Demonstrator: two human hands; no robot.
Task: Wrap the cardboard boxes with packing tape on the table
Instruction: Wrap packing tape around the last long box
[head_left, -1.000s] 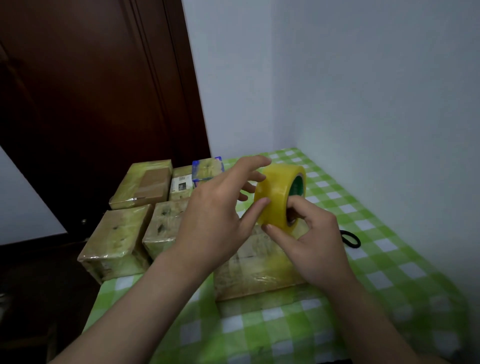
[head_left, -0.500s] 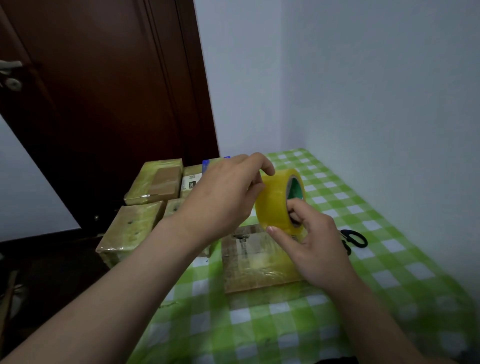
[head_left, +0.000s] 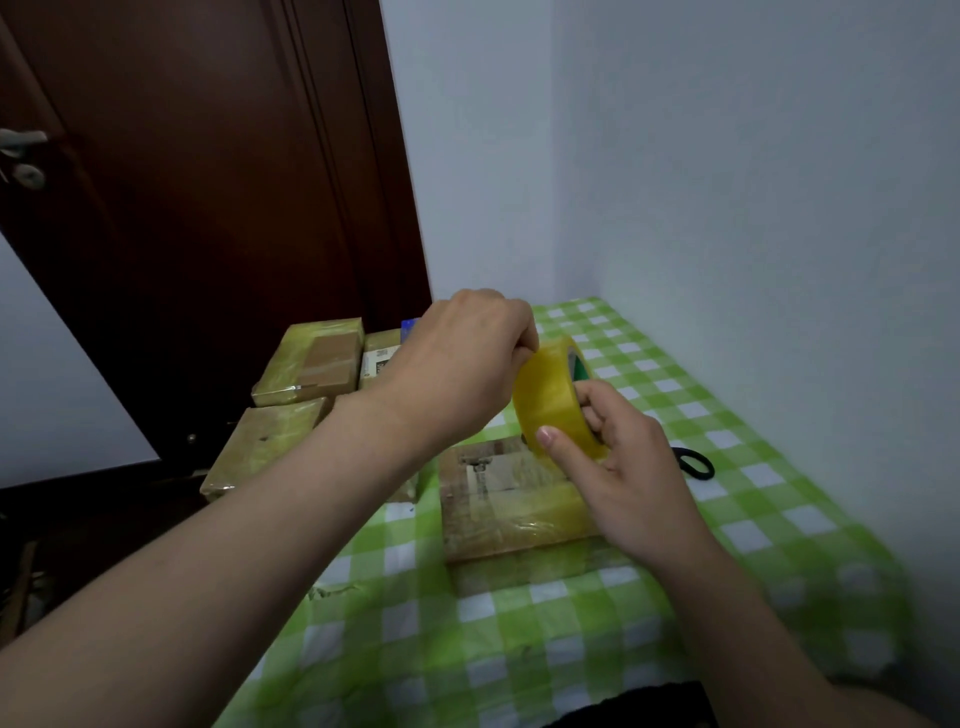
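Tape roll (head_left: 549, 402) in right hand (head_left: 626, 470) above box (head_left: 506, 501)

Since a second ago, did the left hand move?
Yes. The left hand rose against the wrapped boxes behind it, now hiding most of the blue-edged box, and its fingers curled onto the top of the tape roll.

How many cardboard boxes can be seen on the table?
4 clearly: the nearest box below the tape roll, the left-edge box, the far-left box and the labelled box beside it. The left hand may hide more.
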